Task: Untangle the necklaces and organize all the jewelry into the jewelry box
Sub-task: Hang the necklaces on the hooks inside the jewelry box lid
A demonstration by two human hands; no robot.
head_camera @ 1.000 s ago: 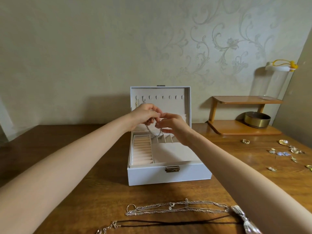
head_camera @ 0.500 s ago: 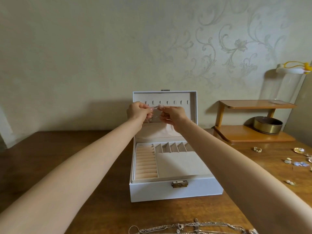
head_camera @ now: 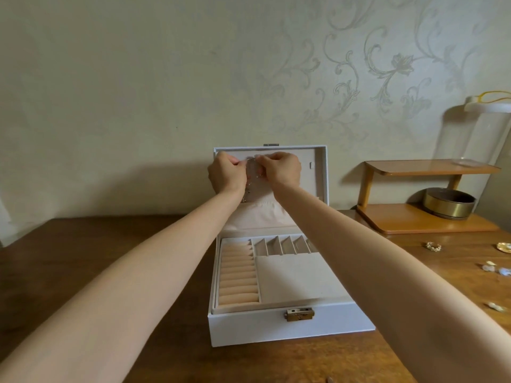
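left hand (head_camera: 226,175): pinching silver necklace (head_camera: 250,178) | right hand (head_camera: 280,170): pinching same necklace | location: against upright lid of white jewelry box (head_camera: 290,324) | chain hangs between hands

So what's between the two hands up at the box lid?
Head view: a thin silver necklace spans the gap between left hand and right hand; both pinch it, and its slack hangs in front of the lid.
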